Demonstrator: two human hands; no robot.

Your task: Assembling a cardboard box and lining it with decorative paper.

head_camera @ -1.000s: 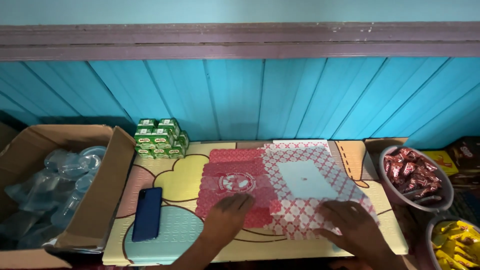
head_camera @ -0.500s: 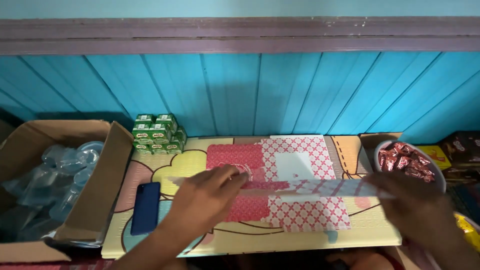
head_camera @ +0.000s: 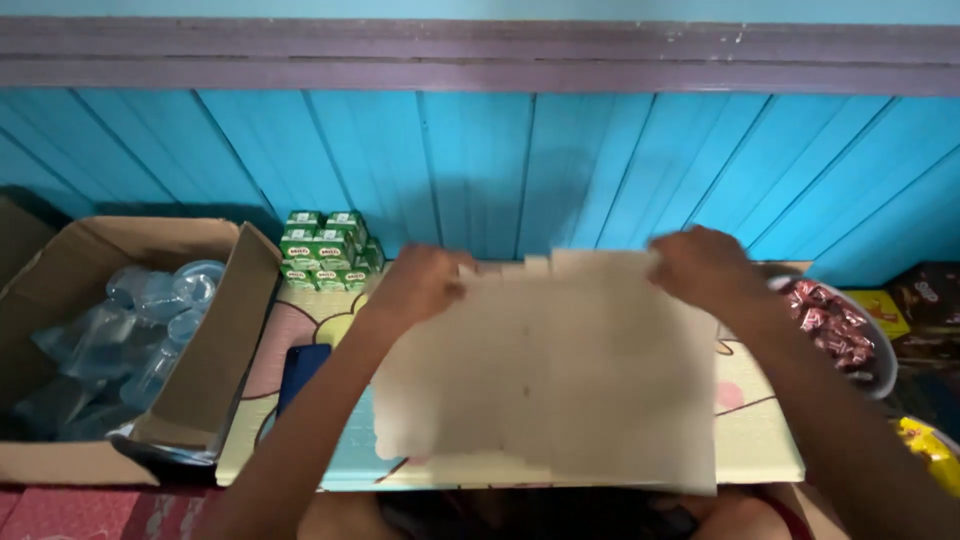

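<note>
I hold a flat sheet of card [head_camera: 560,370] up in front of me over the small table [head_camera: 760,440], its plain beige back facing me. My left hand [head_camera: 420,285] grips the sheet's top left corner and my right hand [head_camera: 705,265] grips its top right corner. The sheet is motion-blurred and hides most of the tabletop behind it. Its red patterned face is out of sight.
An open cardboard box [head_camera: 200,350] of clear plastic cups stands at the left. Green drink cartons [head_camera: 325,250] sit against the blue wall. A dark blue phone [head_camera: 300,370] lies on the table's left part. A bowl of red-wrapped sweets [head_camera: 840,325] stands at the right, yellow packets [head_camera: 930,445] below it.
The red patterned sheet lay flat on the table under my hands. I have lifted it by its far edge, and it now stands upright with its plain back toward me.
</note>
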